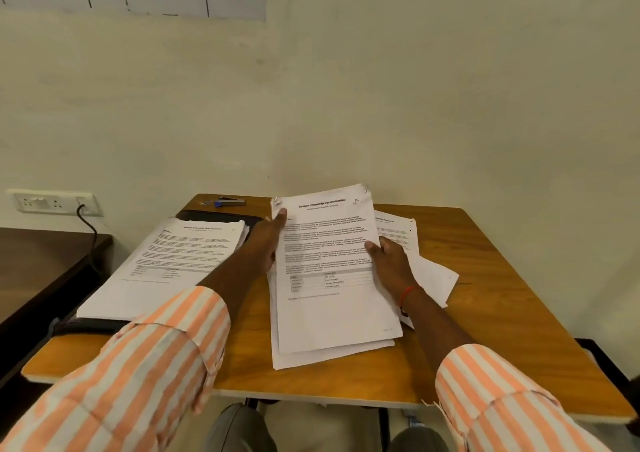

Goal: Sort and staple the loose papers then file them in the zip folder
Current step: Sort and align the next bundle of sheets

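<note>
A stack of printed papers [329,299] is tilted up off the wooden table in front of me. My left hand [268,240] grips its left edge near the top, thumb on the front page. My right hand [389,264] holds the right edge, thumb on the page. A second pile of papers [166,264] lies on a dark zip folder [86,325] at the left. Loose sheets [433,275] lie under and to the right of the held stack. A blue stapler [230,203] sits at the table's far edge.
The small wooden table [502,313] stands against a pale wall. A dark desk [38,271] is at the left, below a wall socket [52,202] with a black cable. My knees show under the table's near edge.
</note>
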A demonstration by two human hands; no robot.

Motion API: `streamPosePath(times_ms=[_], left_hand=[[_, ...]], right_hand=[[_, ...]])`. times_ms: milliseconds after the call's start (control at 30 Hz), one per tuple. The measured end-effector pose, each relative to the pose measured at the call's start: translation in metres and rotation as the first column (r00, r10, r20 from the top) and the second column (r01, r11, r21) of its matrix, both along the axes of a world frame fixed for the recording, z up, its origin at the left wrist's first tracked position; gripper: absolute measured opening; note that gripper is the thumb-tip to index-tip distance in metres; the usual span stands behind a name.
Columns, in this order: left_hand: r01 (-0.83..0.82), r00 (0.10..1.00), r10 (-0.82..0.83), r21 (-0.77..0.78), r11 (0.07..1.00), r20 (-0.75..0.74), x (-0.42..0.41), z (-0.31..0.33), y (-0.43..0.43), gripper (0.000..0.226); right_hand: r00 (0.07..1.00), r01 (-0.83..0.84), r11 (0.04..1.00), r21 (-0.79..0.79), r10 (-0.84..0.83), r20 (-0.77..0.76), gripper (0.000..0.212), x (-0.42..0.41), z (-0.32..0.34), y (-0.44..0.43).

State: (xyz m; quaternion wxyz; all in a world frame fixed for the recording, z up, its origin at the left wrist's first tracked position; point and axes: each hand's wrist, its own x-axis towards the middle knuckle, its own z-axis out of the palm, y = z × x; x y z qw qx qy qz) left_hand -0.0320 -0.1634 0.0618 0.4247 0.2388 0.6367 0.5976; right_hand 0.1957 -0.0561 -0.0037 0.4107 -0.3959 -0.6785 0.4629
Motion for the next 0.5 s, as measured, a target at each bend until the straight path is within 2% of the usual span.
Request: streamPosePath(times_ms=[100, 267, 500], left_hand=[[0.075, 0.981, -0.085, -0.065, 0.995, -0.172, 0.012, -0.027, -0.015, 0.036], [0.142, 0.969, -0.145, -0.031, 0.989, -0.199, 0.036, -0.064, -0.043, 0.026], [0.195, 0.908, -0.181, -0.001, 0.981, -0.379, 0.042, -0.078, -0.066, 0.025]], right_hand=[[0.995, 0.079, 0.996, -0.032, -0.081, -0.065, 0.025, -0.001, 0.002, 0.005], [0.983, 0.162, 0.986, -0.051, -0.165, -0.083, 0.027, -0.004, 0.005, 0.011], [0.969, 0.216, 0.971, -0.101, -0.226, -0.097, 0.026, -0.004, -0.001, 0.017]])
